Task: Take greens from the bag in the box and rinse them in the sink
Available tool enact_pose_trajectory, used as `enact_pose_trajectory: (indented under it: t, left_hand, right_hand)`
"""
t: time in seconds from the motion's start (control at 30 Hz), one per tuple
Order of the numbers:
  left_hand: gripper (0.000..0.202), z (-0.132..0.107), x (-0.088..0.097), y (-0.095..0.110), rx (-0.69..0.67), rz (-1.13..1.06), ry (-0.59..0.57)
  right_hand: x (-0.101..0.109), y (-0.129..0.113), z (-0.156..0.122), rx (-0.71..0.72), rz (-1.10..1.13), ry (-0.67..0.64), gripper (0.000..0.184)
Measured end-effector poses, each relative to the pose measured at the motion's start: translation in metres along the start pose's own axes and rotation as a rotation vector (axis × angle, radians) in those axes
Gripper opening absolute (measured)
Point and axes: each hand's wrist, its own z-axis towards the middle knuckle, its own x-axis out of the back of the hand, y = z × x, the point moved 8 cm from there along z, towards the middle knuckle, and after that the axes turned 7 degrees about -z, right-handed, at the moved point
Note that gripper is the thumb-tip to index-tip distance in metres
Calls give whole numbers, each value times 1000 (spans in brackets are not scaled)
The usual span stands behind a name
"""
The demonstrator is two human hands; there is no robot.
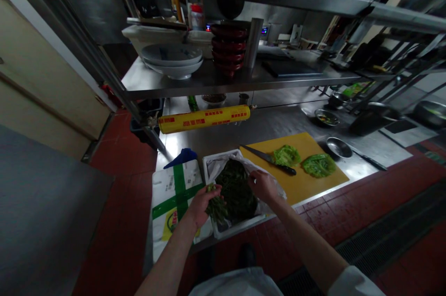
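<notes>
My left hand is closed around a bunch of green leafy stems, held over the left side of a white foam box. Dark leafy greens fill the box, inside a pale plastic liner. Over the box's right side, my right hand has its fingers curled together near the greens. What those fingers hold, if anything, is too small and dark to make out.
Left of the box lies a white foam lid with green tape. A knife and lettuce leaves rest on a yellow cutting board. A ladle lies further right. A yellow cling film roll hangs beneath the shelf.
</notes>
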Motion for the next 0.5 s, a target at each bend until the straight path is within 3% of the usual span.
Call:
enact_pose_trajectory:
  t: [0.23, 0.5]
  left_hand:
    - [48, 10, -19, 2, -37, 177, -115]
    - [52, 11, -40, 33, -110, 249, -198]
  right_hand:
    - [35, 21, 0, -117, 397, 36, 32]
    - [58, 4, -10, -126, 596, 9, 38]
